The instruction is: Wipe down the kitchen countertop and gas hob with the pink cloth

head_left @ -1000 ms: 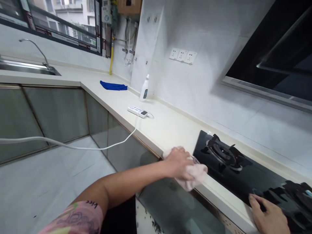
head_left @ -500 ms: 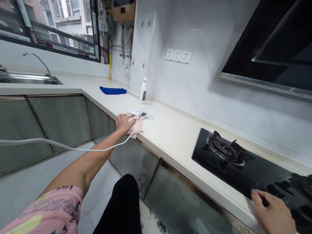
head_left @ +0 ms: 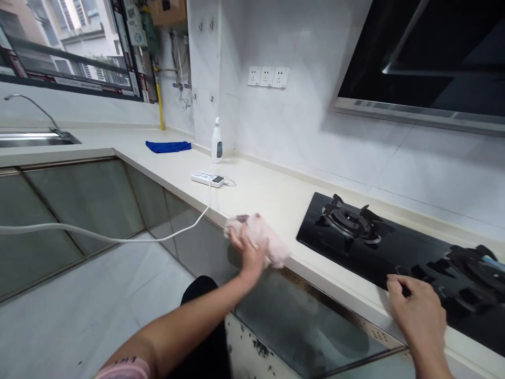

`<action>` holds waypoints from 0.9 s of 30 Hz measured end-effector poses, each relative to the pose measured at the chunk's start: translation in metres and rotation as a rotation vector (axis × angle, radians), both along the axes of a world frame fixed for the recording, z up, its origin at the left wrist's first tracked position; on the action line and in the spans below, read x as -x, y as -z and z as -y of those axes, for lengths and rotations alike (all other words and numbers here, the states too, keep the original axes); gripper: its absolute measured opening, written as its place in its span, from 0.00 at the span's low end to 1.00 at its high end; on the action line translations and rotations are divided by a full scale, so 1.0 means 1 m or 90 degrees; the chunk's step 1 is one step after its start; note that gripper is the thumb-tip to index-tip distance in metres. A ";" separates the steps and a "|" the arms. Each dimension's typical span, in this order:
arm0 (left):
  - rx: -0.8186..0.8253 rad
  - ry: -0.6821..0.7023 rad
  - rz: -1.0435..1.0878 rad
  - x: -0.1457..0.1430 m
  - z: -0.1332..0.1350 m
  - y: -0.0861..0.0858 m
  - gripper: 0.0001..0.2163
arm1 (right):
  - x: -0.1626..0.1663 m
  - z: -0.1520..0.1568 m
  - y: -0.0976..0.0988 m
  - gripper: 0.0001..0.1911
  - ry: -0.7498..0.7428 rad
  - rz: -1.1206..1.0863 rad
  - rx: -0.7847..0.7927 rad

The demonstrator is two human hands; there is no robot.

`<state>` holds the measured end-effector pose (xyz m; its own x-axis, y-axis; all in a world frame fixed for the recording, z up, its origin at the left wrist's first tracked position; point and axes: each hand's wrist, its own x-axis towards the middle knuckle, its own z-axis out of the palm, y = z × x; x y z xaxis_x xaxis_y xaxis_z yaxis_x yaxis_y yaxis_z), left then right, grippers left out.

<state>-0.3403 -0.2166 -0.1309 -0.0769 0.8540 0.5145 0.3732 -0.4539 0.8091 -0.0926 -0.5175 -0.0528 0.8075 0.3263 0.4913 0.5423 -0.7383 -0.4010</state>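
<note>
My left hand (head_left: pixel 252 252) is closed on a pale pink cloth (head_left: pixel 272 245), pressing it against the front edge of the cream countertop (head_left: pixel 252 196). The cloth is bunched and slightly blurred by motion. My right hand (head_left: pixel 418 305) rests at the front edge of the black gas stove (head_left: pixel 371 250), fingers curled in and thumb bent toward the index finger. Nothing shows between them. Behind the cloth, a white power strip (head_left: pixel 207 179) lies on the counter, its white cord (head_left: pixel 158 240) hanging across the gap to the left.
A white spray bottle (head_left: pixel 216 142) stands by the wall, with a folded blue cloth (head_left: pixel 168 147) to its left. A sink (head_left: pixel 39 139) with a faucet (head_left: pixel 35 105) is at the far left. A dark range hood (head_left: pixel 430 58) hangs above the stove. Cabinets (head_left: pixel 82 200) line the counter's front.
My left hand has slid the pink cloth along the counter edge, away from the power strip and toward the stove. My right hand stays at the stove's edge. The view has shifted right.
</note>
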 end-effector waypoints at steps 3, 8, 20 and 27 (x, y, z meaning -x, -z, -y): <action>-0.233 0.108 -0.104 -0.035 0.068 0.047 0.39 | -0.001 0.000 0.000 0.31 0.005 0.001 -0.002; -0.478 0.300 -0.387 -0.074 0.122 0.075 0.21 | -0.011 0.004 0.005 0.29 0.012 0.000 0.001; -0.737 0.510 -0.572 -0.067 0.134 -0.039 0.26 | -0.021 0.017 0.003 0.31 -0.007 -0.019 0.020; -0.594 0.516 -0.504 0.006 -0.004 -0.041 0.28 | -0.026 0.015 0.003 0.32 -0.001 -0.029 0.051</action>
<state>-0.3462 -0.2121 -0.0903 0.8102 -0.1338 0.5707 -0.0362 -0.9832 -0.1791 -0.0663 -0.5324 -0.0560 0.8274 0.3651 0.4267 0.5267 -0.7681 -0.3641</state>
